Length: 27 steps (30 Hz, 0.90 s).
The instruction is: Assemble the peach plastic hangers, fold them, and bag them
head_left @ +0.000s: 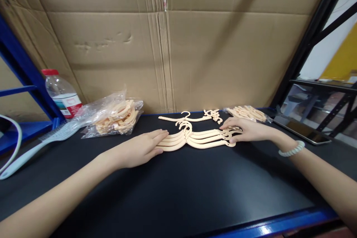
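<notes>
Several cream-coloured clothes hangers (174, 142) lie in an overlapping row on the black table, hooks pointing away from me. My left hand (142, 148) rests over their left ends, its fingers at the far side and thumb at the near side, covering the tips. At the opposite end, my right hand (245, 129) curls around the right tips, thumb in front and fingers behind. Just beyond them lies a separate cream hanger (185, 118), touched by neither hand. A small cluster of cream hook-shaped pieces (214, 115) sits by its right end.
Clear bags of cream parts lie at left (117, 117) and right (247, 112). A pale hairbrush (52, 139) and a red-capped bottle (63, 95) are at far left. A dark flat tablet-like device (302, 130) lies right. Cardboard (209, 44) stands behind the black table (178, 193).
</notes>
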Tool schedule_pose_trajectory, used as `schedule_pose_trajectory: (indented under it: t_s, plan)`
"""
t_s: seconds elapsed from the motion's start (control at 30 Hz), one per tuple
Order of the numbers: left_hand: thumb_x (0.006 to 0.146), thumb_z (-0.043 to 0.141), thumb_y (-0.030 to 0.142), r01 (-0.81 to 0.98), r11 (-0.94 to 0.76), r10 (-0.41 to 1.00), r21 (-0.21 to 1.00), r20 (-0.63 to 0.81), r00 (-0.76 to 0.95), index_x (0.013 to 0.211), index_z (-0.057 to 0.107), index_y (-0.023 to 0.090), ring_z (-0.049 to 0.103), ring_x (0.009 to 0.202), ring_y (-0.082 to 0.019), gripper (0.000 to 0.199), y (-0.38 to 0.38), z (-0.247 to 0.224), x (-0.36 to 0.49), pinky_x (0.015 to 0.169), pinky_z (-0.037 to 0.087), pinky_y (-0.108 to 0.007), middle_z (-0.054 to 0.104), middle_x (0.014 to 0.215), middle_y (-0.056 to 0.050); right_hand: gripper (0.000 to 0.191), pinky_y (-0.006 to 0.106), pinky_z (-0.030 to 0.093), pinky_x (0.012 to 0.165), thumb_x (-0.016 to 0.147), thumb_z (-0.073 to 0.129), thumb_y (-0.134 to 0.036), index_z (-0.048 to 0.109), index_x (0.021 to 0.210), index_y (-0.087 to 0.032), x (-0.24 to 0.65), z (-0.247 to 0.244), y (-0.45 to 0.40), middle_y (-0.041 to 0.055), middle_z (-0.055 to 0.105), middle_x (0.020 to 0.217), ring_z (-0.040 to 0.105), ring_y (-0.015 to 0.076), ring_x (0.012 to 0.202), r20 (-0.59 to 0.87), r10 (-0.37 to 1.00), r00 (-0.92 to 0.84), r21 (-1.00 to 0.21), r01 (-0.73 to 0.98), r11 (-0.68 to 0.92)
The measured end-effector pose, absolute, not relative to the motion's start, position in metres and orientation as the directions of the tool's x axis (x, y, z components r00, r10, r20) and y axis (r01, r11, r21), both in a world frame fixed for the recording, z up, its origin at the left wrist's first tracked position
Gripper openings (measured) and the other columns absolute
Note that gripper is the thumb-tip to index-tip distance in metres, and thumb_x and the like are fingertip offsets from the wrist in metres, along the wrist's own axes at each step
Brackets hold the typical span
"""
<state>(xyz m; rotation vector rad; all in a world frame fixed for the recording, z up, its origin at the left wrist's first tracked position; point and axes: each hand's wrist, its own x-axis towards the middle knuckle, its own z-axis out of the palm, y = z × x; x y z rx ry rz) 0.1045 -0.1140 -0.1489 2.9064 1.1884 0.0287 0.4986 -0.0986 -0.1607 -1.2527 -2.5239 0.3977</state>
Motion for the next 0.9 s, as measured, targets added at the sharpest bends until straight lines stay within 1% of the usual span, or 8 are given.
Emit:
schedule_pose_trajectory:
  t_s: [0.07, 0.13, 0.23, 0.3, 0.37, 0.6, 0.7, 0.9]
  plan:
    - [0.093, 0.039, 0.039, 0.693, -0.721, 0.692, -0.013, 0.057, 0.720, 0.139, 0.039, 0.015, 0.044, 0.130, -0.024, 0.052, -0.113, -0.147, 0.105, 0.107, 0.035, -0.035, 0.043, 0.144, -0.011, 0.042, 0.038, 0.045, 0.090, 0.076, 0.063, -0.045, 0.064, 0.109, -0.019, 0.498, -0.161, -0.097, 0.0100, 0.064, 0.110, 0.059, 0.0253, 0.102, 0.203, 0.809, -0.551, -0.370, 0.722, 0.584]
    - [0.093, 0.037, 0.038, 0.707, -0.706, 0.699, -0.041, 0.121, 0.705, 0.133, 0.046, 0.016, 0.051, 0.122, -0.025, 0.046, -0.111, -0.145, 0.106, 0.101, 0.040, -0.036, 0.053, 0.136, -0.011, 0.031, 0.036, 0.047, 0.085, 0.080, 0.058, -0.041, 0.066, 0.101, -0.019, 0.496, -0.160, -0.096, 0.0087, 0.067, 0.103, 0.061, 0.0236, 0.096, 0.284, 0.828, -0.484, -0.361, 0.746, 0.560]
    - [0.091, 0.036, 0.030, 0.775, -0.627, 0.743, -0.081, 0.235, 0.626, 0.107, 0.061, 0.018, 0.063, 0.096, -0.023, 0.032, -0.109, -0.142, 0.106, 0.082, 0.046, -0.033, 0.068, 0.105, -0.008, 0.020, 0.031, 0.047, 0.069, 0.081, 0.051, -0.031, 0.067, 0.083, -0.019, 0.493, -0.162, -0.094, 0.0058, 0.070, 0.084, 0.062, 0.0194, 0.076, 0.365, 0.859, -0.358, -0.348, 0.803, 0.483]
    - [0.086, 0.037, 0.024, 0.818, -0.567, 0.768, -0.092, 0.299, 0.566, 0.085, 0.061, 0.019, 0.063, 0.078, -0.020, 0.025, -0.106, -0.141, 0.104, 0.068, 0.044, -0.030, 0.068, 0.085, -0.004, 0.017, 0.028, 0.043, 0.060, 0.078, 0.050, -0.027, 0.065, 0.074, -0.019, 0.492, -0.164, -0.093, 0.0033, 0.067, 0.071, 0.059, 0.0165, 0.064, 0.383, 0.872, -0.304, -0.354, 0.824, 0.442]
    - [0.083, 0.036, 0.021, 0.836, -0.539, 0.769, -0.101, 0.347, 0.537, 0.074, 0.057, 0.019, 0.060, 0.069, -0.018, 0.022, -0.104, -0.141, 0.102, 0.062, 0.040, -0.028, 0.065, 0.075, -0.002, 0.015, 0.027, 0.040, 0.055, 0.076, 0.050, -0.025, 0.063, 0.071, -0.020, 0.492, -0.167, -0.092, 0.0012, 0.064, 0.064, 0.056, 0.0144, 0.058, 0.386, 0.879, -0.279, -0.381, 0.820, 0.428]
    - [0.079, 0.035, 0.018, 0.835, -0.515, 0.750, -0.192, 0.371, 0.548, 0.063, 0.051, 0.020, 0.056, 0.059, -0.017, 0.023, -0.102, -0.143, 0.097, 0.054, 0.030, -0.027, 0.062, 0.064, -0.001, 0.018, 0.025, 0.038, 0.053, 0.072, 0.048, -0.027, 0.063, 0.069, -0.019, 0.491, -0.171, -0.092, -0.0005, 0.061, 0.058, 0.055, 0.0140, 0.055, 0.424, 0.890, -0.168, -0.480, 0.792, 0.378]
    - [0.075, 0.037, 0.016, 0.825, -0.520, 0.740, -0.220, 0.366, 0.564, 0.058, 0.048, 0.019, 0.054, 0.056, -0.016, 0.021, -0.103, -0.145, 0.098, 0.051, 0.027, -0.027, 0.061, 0.060, 0.000, 0.019, 0.025, 0.035, 0.049, 0.071, 0.047, -0.027, 0.063, 0.065, -0.019, 0.487, -0.168, -0.094, -0.0008, 0.060, 0.055, 0.051, 0.0135, 0.050, 0.436, 0.894, -0.107, -0.479, 0.813, 0.331]
    - [0.073, 0.040, 0.016, 0.821, -0.529, 0.740, -0.214, 0.359, 0.569, 0.062, 0.052, 0.019, 0.055, 0.056, -0.016, 0.017, -0.103, -0.147, 0.096, 0.051, 0.027, -0.027, 0.064, 0.063, -0.001, 0.020, 0.025, 0.033, 0.047, 0.070, 0.046, -0.026, 0.063, 0.061, -0.018, 0.485, -0.164, -0.097, -0.0002, 0.063, 0.054, 0.048, 0.0123, 0.046, 0.453, 0.889, -0.062, -0.470, 0.831, 0.298]
